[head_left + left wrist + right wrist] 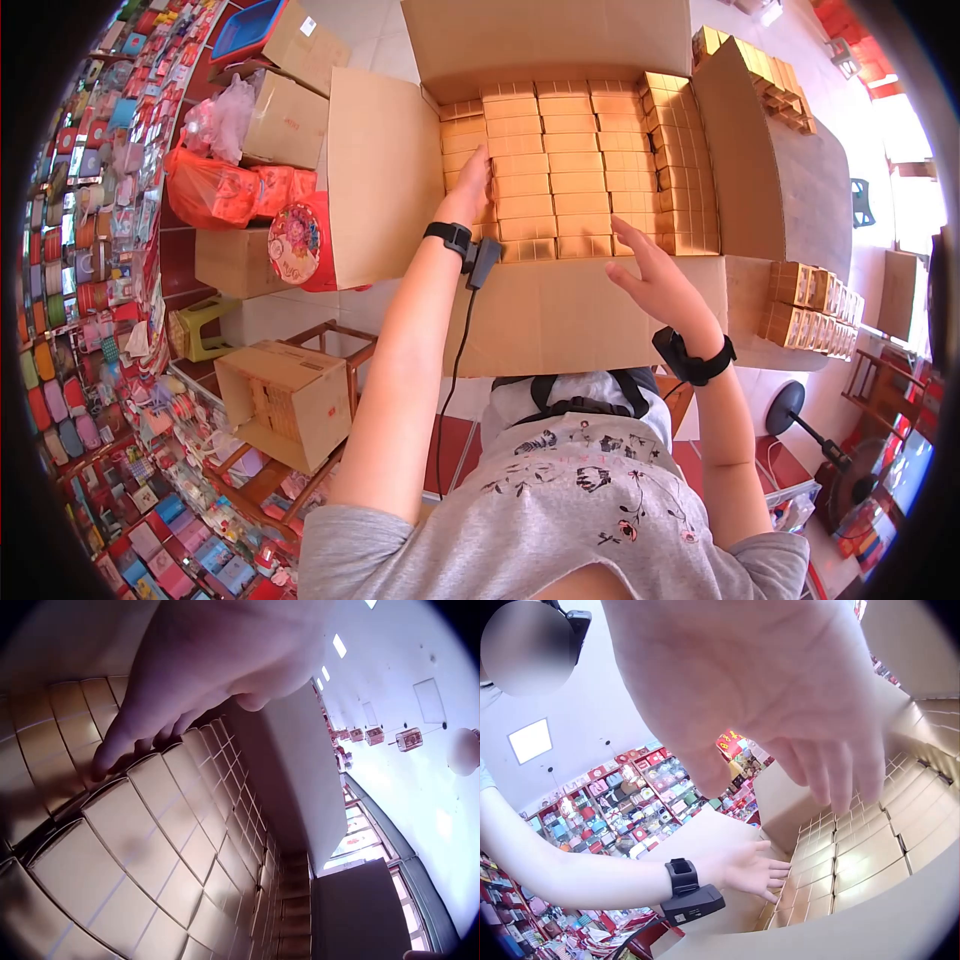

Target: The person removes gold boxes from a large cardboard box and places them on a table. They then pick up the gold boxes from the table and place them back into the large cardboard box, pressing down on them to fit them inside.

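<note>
A large cardboard carton (590, 310) stands with its flaps spread, packed with rows of small gold boxes (576, 160). My left hand (470, 188) reaches in at the left, its straight fingers along the seam between the left column and the middle columns. In the left wrist view its fingertips (101, 761) lie right at the tops of the gold boxes (142, 840). Over the carton's front right edge, my right hand (655, 280) is held with fingers extended and thumb apart, nothing in its grasp. The right wrist view shows its fingers (840, 772) above the gold boxes (855, 855).
On the grey table (815, 180) at the right, more gold boxes stand in stacks (815, 300). Red bags (215, 190) and a round floral box (297, 243) sit left of the carton. A smaller open carton (285, 395) is at lower left, near crowded shelves (75, 370).
</note>
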The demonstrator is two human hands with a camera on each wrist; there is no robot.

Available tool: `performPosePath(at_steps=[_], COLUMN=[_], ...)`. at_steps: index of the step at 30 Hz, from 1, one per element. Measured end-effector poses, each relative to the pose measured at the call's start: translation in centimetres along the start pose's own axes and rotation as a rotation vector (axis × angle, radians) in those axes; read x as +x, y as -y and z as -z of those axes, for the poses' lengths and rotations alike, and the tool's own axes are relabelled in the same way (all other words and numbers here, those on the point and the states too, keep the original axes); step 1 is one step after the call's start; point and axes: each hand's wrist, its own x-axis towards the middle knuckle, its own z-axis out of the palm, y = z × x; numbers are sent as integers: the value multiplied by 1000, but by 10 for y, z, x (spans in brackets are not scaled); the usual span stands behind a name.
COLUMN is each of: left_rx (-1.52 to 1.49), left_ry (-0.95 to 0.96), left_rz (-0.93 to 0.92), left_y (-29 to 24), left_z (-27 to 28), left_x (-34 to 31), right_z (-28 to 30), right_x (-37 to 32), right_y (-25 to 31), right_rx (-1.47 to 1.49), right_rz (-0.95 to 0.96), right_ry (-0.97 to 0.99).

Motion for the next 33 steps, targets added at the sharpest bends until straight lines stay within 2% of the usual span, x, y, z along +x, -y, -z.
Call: performPosePath(at_steps=[4,6,10,12,13,16,17,19,20,21,23,24,26,27,29,31,32,33], left_rx=[97,189,233,290,301,214,235,95,120,138,256,251,617,617,801,882,959,870], left_ry=[-21,37,72,-36,-25,-165,-138,113,284,458,769,817,980,992,1057,1073,1075,1111], left_rz=[0,-1,20,51,52,-264,-270,-364,-371,-368,-280,-267,-178,-179,-149,-139,-131,-25], left_y=[10,11,-11,-18,-17,-19,-18,-29,-29,-26,-10,-2,10,13,26,52,66,88], left_z=[7,13,8,5,3,-20,-34,-83,-107,-130,-171,-193,-237,-247,-278,-316,-337,-373], left_x=[10,12,-17,-18,-21,-34,-44,-103,-130,-155,-191,-210,-238,-246,-253,-255,-253,-245], right_z=[2,4,13,18,21,35,40,50,56,62,74,83,106,113,132,158,173,194], right_x=[4,4,-4,-15,-23,-59,-76,-105,-121,-140,-170,-183,-207,-212,-225,-239,-241,-246], right_y=[-4,-5,-4,-1,2,12,15,10,5,-1,-26,-40,-68,-78,-106,-156,-190,-243], right_rx=[-10,-11,-24,-1,3,72,40,10,31,49,10,6,8,4,39,23,-17,-42], right_rz=[18,23,41,41,33,6,18,2,-2,-13,-62,-79,-106,-113,-176,-248,-371,-487], right_ry=[16,19,-3,-59,-70,-165,-170,-222,-202,-182,-260,-273,-336,-344,-410,-443,-557,-669])
